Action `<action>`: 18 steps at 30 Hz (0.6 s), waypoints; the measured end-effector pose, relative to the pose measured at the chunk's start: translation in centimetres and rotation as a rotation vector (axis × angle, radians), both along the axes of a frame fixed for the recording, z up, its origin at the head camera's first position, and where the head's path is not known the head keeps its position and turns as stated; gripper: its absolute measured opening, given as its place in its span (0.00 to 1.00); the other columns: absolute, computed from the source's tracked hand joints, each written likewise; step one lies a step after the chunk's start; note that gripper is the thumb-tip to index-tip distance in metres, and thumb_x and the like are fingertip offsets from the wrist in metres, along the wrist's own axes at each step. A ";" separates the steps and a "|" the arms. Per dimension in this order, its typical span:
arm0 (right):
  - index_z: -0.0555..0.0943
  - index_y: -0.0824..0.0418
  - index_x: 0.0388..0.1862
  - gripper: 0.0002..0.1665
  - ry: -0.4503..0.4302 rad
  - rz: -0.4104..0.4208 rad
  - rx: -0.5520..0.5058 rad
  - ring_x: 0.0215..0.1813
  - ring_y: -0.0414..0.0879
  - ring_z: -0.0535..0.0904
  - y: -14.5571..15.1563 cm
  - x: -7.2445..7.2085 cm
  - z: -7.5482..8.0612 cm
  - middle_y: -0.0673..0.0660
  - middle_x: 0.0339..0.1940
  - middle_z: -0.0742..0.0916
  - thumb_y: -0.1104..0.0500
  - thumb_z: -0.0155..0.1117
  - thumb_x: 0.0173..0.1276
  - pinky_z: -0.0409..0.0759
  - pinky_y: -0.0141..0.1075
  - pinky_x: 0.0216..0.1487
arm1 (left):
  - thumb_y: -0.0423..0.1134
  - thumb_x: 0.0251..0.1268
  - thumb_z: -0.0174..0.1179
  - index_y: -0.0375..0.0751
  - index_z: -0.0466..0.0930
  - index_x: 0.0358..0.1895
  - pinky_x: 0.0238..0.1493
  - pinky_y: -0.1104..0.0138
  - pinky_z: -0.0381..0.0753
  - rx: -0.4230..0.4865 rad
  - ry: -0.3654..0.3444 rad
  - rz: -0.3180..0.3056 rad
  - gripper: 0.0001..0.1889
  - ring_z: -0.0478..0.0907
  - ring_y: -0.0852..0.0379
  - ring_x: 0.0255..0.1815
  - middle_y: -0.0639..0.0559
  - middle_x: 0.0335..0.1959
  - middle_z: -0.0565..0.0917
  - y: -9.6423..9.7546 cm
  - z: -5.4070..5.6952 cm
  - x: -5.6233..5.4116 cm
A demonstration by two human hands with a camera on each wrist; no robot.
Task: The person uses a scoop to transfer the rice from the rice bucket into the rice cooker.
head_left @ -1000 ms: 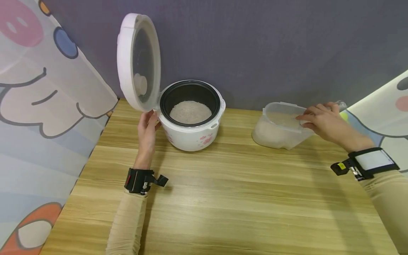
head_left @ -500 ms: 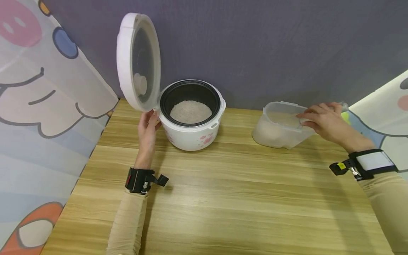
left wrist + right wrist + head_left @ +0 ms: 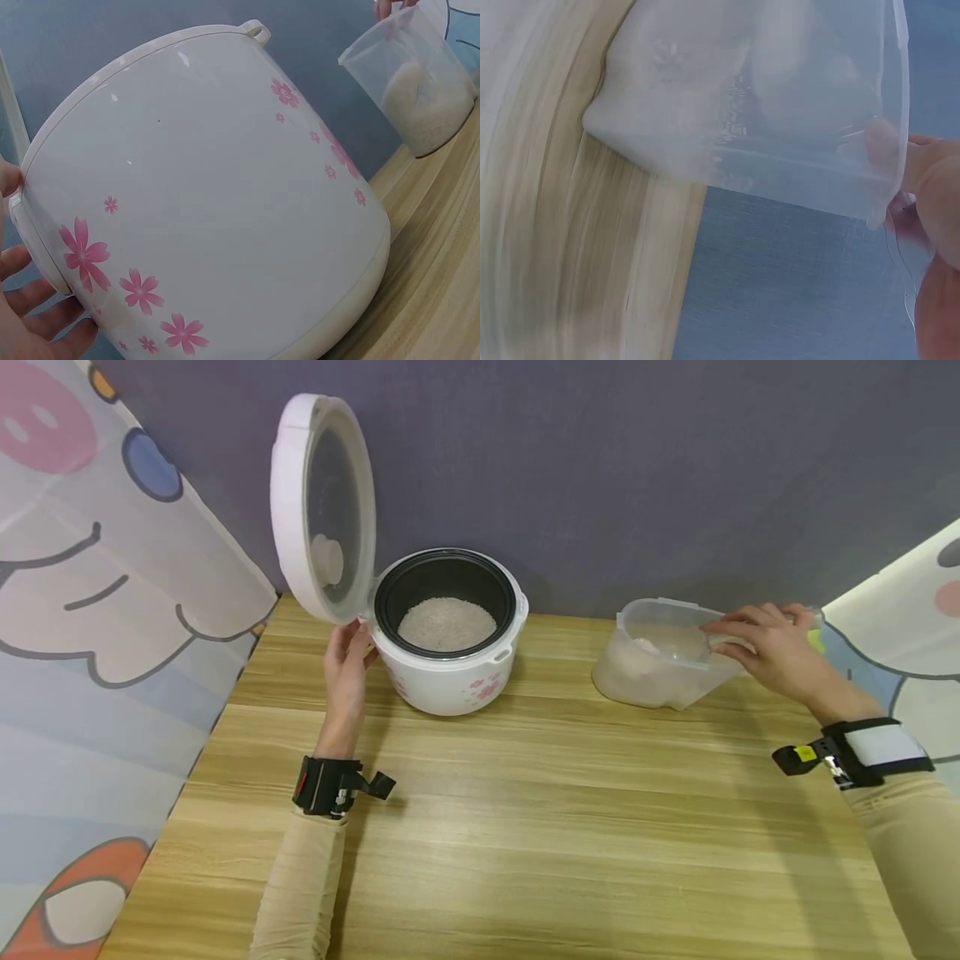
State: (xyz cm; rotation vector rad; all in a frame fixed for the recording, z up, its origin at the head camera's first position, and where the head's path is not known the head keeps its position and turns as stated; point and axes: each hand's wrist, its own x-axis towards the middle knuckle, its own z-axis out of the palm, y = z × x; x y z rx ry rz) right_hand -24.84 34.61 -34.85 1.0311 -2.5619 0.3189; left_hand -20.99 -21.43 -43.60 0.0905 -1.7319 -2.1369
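A white rice cooker (image 3: 442, 685) with pink flowers stands at the back left, its lid (image 3: 288, 510) raised on the left side. White rice (image 3: 447, 624) lies in its dark inner pot (image 3: 420, 581). My left hand (image 3: 347, 672) holds the cooker's left side; in the left wrist view, thumb and fingers lie around the side handle (image 3: 34, 240). To the right, my right hand (image 3: 772, 647) grips the rim end of a translucent plastic container (image 3: 637, 685) holding rice. In the right wrist view, a fingertip shows through the container's wall (image 3: 795, 161). Part of the grip is hidden.
A wooden table (image 3: 525, 827) carries both vessels, close to the grey back wall (image 3: 562, 485). Cartoon-printed sheets (image 3: 135, 727) hang at the left and right. A clear, partly hidden thing (image 3: 816, 618) shows behind my right hand.
Rice inside the container looks lower on the right and heaped on the left. My right hand has barely shifted; the left hand keeps its place on the cooker.
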 end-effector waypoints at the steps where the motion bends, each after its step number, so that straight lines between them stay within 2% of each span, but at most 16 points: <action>1: 0.86 0.65 0.51 0.36 -0.004 -0.008 -0.012 0.45 0.66 0.71 0.0 0.0 0.0 0.69 0.46 0.83 0.36 0.48 0.77 0.50 0.70 0.55 | 0.43 0.82 0.53 0.43 0.73 0.70 0.71 0.50 0.72 -0.001 -0.001 0.000 0.20 0.74 0.55 0.65 0.52 0.63 0.78 0.0 0.0 0.0; 8: 0.86 0.66 0.52 0.39 -0.001 -0.020 -0.096 0.45 0.67 0.71 0.5 0.2 -0.1 0.70 0.45 0.83 0.33 0.50 0.75 0.50 0.64 0.52 | 0.44 0.82 0.53 0.43 0.73 0.71 0.71 0.49 0.72 -0.009 0.009 -0.003 0.21 0.75 0.54 0.65 0.52 0.64 0.78 0.0 0.0 0.1; 13: 0.85 0.66 0.55 0.27 -0.043 -0.054 -0.123 0.48 0.67 0.70 1.0 0.7 0.0 0.71 0.48 0.83 0.44 0.60 0.77 0.50 0.63 0.55 | 0.43 0.82 0.53 0.43 0.73 0.71 0.71 0.50 0.73 -0.007 0.007 -0.001 0.21 0.75 0.54 0.65 0.52 0.64 0.78 0.1 0.0 0.0; 18: 0.85 0.65 0.57 0.24 -0.033 -0.073 -0.158 0.48 0.67 0.69 1.6 0.9 -0.3 0.71 0.50 0.82 0.47 0.61 0.78 0.49 0.65 0.57 | 0.44 0.81 0.53 0.43 0.73 0.70 0.71 0.50 0.73 -0.010 -0.003 0.002 0.21 0.74 0.55 0.66 0.52 0.64 0.78 0.1 0.0 0.0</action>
